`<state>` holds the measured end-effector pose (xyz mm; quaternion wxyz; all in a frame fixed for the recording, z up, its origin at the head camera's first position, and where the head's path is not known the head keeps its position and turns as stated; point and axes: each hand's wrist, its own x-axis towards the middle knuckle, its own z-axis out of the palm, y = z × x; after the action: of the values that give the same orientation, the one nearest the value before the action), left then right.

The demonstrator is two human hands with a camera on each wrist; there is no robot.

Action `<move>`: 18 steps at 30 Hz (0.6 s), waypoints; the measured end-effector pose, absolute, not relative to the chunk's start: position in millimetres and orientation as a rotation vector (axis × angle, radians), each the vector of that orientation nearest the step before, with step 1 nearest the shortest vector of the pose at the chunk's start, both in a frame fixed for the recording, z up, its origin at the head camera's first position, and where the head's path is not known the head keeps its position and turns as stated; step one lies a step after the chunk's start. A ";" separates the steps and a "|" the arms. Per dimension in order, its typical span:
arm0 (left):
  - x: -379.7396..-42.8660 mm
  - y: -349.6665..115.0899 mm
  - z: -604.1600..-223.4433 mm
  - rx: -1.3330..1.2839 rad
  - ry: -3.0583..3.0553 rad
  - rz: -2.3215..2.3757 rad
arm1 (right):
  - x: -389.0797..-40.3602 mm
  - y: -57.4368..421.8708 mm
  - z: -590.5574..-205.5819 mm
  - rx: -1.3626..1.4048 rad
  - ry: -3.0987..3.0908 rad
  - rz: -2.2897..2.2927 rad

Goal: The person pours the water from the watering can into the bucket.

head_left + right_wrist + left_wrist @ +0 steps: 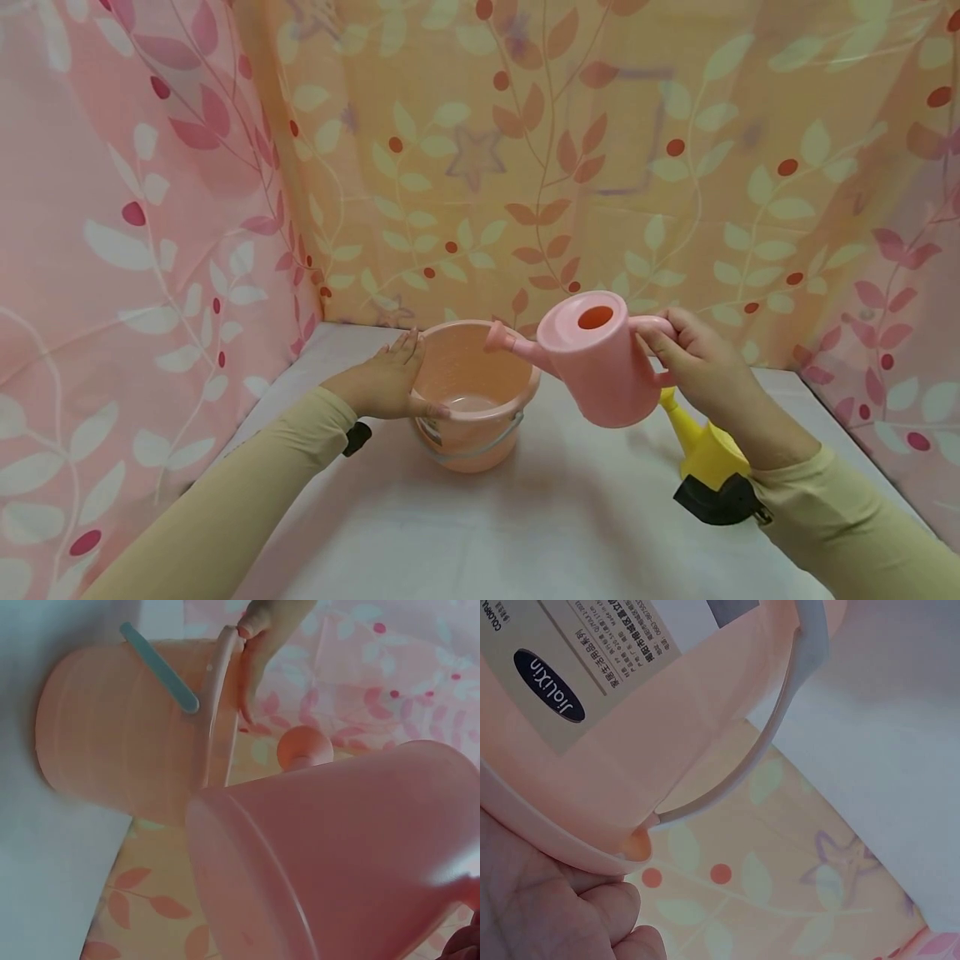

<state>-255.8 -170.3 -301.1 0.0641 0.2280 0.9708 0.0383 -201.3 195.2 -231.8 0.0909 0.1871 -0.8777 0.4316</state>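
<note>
A peach bucket (480, 442) with a grey handle (739, 776) stands upright on the white table, its side label (562, 667) showing in the left wrist view. My left hand (386, 379) rests on the left of its rim, fingers straight and thumb stretched along the near side. With my right hand (701, 358) I grip the handle of a pink watering can (611, 375), held up off the table. The can tilts left, and its spout head (497, 337) is over the bucket's right rim. Its base faces the right wrist camera.
A yellow watering can (708, 450) stands on the right of the table, partly hidden by my right wrist and its black camera mount (720, 500). Leaf-patterned cloth (465, 167) hangs behind the table and along both sides.
</note>
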 end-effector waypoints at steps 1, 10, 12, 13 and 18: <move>-255.8 -170.3 -300.9 0.688 2.931 0.116 | -201.5 195.3 -231.3 0.557 -2.613 1.281; -255.1 -169.6 -300.5 0.685 2.932 0.124 | -203.2 196.4 -229.4 0.554 -2.640 1.272; -255.0 -169.4 -300.7 0.677 2.931 0.125 | -203.3 196.5 -229.3 0.556 -2.644 1.268; -255.1 -169.3 -300.9 0.680 2.932 0.129 | -203.3 196.5 -229.2 0.557 -2.646 1.267; -256.3 -169.3 -302.2 0.678 2.935 0.131 | -202.9 195.4 -228.7 0.552 -2.649 1.235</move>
<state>-256.3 -169.3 -302.2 0.0633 0.2246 0.9714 0.0435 -202.9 195.4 -228.7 0.0835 0.1849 -0.8875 0.4137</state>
